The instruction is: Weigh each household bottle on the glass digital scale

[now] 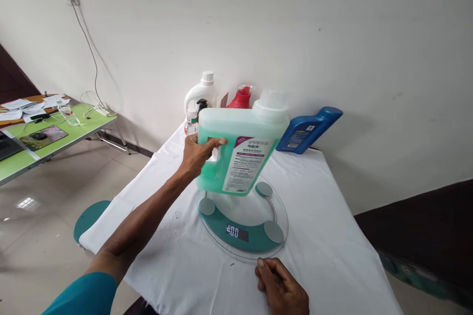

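Observation:
My left hand [201,155] is closed around the handle of a large translucent jug of green liquid [225,125], thumb lying across its side. The jug has a white cap and a white-and-purple label, and tilts slightly over the far part of a round glass bathroom scale [236,236]. Lit digits reading about 0.0 show on the scale's display. Close to the scale's near rim, my right hand [283,285] is closed, its thumb pressed against the curled forefinger; nothing shows in it. Whether it touches the glass I cannot tell.
Behind the jug stand a white bottle [203,91], a red container [241,98] and a small clear bottle [191,120]. A blue bottle [305,130] leans at the right. White cloth [314,216] covers the table. A teal stool [88,219] and green desk [79,135] are left.

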Demonstrator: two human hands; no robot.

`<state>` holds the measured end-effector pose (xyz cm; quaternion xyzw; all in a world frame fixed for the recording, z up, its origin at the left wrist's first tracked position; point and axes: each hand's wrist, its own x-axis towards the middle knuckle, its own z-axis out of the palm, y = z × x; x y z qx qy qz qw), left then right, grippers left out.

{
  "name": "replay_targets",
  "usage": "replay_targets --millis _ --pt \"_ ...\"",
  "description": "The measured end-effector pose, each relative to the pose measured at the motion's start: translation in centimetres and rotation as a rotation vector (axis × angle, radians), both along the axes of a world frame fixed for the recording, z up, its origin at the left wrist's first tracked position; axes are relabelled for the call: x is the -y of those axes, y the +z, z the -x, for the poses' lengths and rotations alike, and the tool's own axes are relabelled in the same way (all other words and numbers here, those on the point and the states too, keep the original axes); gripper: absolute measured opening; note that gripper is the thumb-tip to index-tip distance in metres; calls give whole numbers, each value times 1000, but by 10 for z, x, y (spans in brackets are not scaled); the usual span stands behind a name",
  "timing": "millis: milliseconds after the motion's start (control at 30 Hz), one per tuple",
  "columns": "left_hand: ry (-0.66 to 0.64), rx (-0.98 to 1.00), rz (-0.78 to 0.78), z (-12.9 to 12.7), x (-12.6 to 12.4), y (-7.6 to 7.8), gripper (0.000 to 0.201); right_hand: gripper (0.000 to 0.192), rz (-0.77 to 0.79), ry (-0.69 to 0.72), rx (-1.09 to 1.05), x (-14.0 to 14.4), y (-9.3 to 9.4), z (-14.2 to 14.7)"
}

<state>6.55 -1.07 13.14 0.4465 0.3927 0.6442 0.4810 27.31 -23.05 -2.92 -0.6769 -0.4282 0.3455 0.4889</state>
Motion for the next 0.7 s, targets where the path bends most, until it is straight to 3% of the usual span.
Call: replay_targets --millis 267,700 --pt "-116 29 40 -47 6 -33 67 45 -11 37 -40 2 3 0" --pt "-136 36 -1 -48 -3 -43 65 50 -23 91 7 -2 -18 -13"
